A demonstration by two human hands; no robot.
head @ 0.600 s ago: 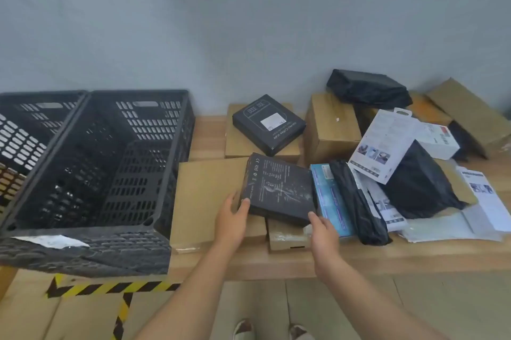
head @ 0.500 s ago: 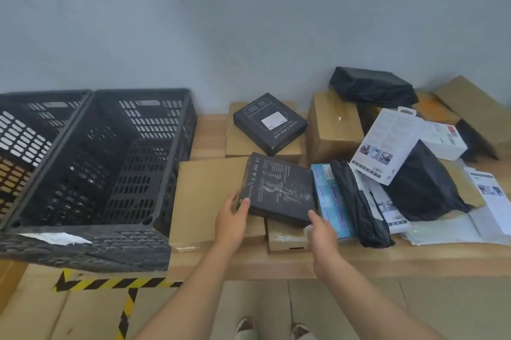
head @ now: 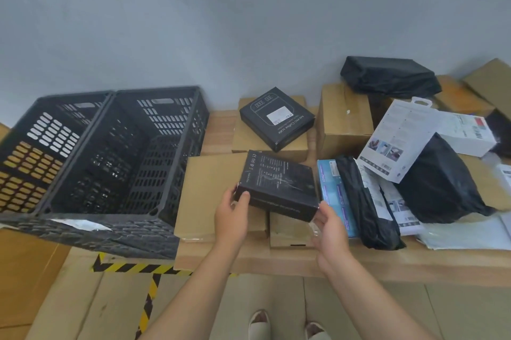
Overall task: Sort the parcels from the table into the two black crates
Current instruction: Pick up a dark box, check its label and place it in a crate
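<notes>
Hardly anything has shifted in the last half second: the black box (head: 276, 183) is still held at its near corners, low over the table (head: 387, 266). It lies flat, printed face up, long axis running across the table with the right end a little nearer the person. The left hand (head: 232, 218) grips the near-left corner, thumb on top; the right hand (head: 331, 229) curls around the near-right corner. Beneath it sit a flat brown carton (head: 204, 195) and a small carton (head: 287, 233). A blue box (head: 330, 193) lies just beside it on the right, then a black polybag (head: 365, 207). To the left, past the flat carton, stand the nearer black crate (head: 168, 118) and the second crate (head: 49, 140).
</notes>
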